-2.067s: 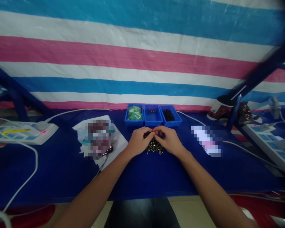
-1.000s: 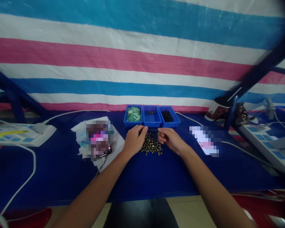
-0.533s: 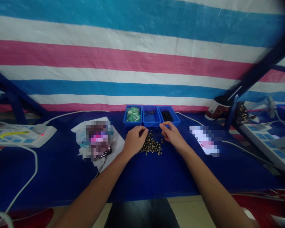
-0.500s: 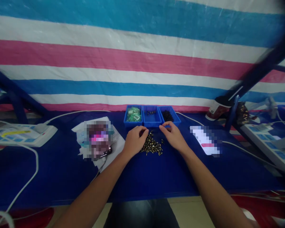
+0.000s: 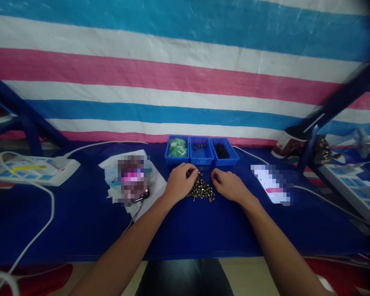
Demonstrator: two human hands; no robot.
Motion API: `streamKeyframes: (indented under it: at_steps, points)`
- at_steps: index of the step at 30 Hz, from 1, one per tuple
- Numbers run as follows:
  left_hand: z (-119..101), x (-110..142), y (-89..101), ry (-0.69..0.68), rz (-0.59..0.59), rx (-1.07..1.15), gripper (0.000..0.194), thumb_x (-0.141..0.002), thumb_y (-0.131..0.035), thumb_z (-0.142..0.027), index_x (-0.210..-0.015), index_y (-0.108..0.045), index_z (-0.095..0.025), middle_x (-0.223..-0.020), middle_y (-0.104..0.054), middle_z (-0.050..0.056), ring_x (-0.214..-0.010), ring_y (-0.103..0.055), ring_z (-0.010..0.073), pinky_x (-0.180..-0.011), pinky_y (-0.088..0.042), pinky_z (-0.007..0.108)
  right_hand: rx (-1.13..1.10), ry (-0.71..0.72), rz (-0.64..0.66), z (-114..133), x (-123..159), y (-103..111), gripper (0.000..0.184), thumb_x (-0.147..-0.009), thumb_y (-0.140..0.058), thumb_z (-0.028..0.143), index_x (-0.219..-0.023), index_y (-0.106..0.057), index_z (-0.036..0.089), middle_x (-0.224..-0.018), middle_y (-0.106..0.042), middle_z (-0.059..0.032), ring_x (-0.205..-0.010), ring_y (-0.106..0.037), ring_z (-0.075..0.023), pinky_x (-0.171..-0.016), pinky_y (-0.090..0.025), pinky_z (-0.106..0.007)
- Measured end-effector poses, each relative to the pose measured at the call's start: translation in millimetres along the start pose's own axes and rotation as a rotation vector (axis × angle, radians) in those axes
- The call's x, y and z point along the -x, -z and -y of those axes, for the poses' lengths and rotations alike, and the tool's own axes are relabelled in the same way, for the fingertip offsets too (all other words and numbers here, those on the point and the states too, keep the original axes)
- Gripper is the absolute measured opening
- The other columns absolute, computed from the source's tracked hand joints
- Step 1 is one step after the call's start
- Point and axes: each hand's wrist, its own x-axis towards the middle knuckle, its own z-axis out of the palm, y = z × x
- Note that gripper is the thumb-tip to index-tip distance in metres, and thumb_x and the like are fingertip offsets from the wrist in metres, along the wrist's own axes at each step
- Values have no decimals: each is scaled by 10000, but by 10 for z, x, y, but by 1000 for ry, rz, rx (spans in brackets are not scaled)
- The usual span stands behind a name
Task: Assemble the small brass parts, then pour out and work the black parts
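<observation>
A pile of small brass-coloured screws lies on the blue tabletop between my two hands. My left hand is at the pile's left side, thumb and forefinger brought together over its edge. Whatever those fingertips hold, if anything, is too small to make out. To the right of the pile my right hand rests low, its fingers curled closed. The inside of that grip is hidden. Just beyond the hands stands a blue three-part tray: a left bin with green-and-clear packets, a middle bin with a few screws, and a right bin with black small parts.
On the left, a phone lies on white paper. Another lit phone is at the right. Power strips with white cables sit at both sides. A dark-lidded cup stands at the back right, before a striped sheet.
My right hand has come down and closer to the tabletop, its fingers curling in. My left hand stays by the pile. The whole view has shifted slightly.
</observation>
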Motion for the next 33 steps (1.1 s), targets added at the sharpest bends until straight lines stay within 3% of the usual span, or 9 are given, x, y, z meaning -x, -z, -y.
streamKeyframes:
  at_steps: [10,17,24,30,33]
  points:
    - [-14,5,3,-21,-12,11,167,-908,-537,-273,-877,-686,-203,-840,-661,17,-757,-598,159,-755,-450,312,-328,98,-227,28,-34,18,144,-829,-526,223,-851,-669,224,-665,-660,6,-578,-555,-158,-565,-312,-271]
    - [-39,6,5,-58,6,44,131,-893,-571,-270,-911,-683,-204,-855,-654,11,-756,-600,147,-750,-460,300,-537,244,-246,105,-24,61,188,-908,-512,251,-1013,-667,235,-875,-713,-13,-682,-604,-163,-632,-395,-276]
    - [-98,36,15,-99,45,97,139,-895,-575,-275,-945,-683,-205,-881,-661,23,-794,-616,158,-751,-483,300,-600,343,-254,130,-30,37,180,-905,-544,227,-1006,-694,229,-922,-709,-39,-747,-619,-174,-693,-440,-297]
    - [-120,36,25,-113,53,117,145,-905,-560,-274,-956,-677,-206,-885,-666,26,-804,-620,161,-767,-486,307,-636,322,-315,173,-23,27,170,-901,-575,273,-1005,-706,242,-883,-710,-26,-694,-601,-166,-661,-442,-296]
    - [-128,34,27,-113,64,120,160,-919,-548,-294,-950,-678,-206,-889,-666,28,-811,-621,164,-776,-485,311,-708,275,-339,184,-20,14,251,-884,-605,301,-1121,-673,252,-931,-708,-28,-659,-598,-157,-635,-453,-293]
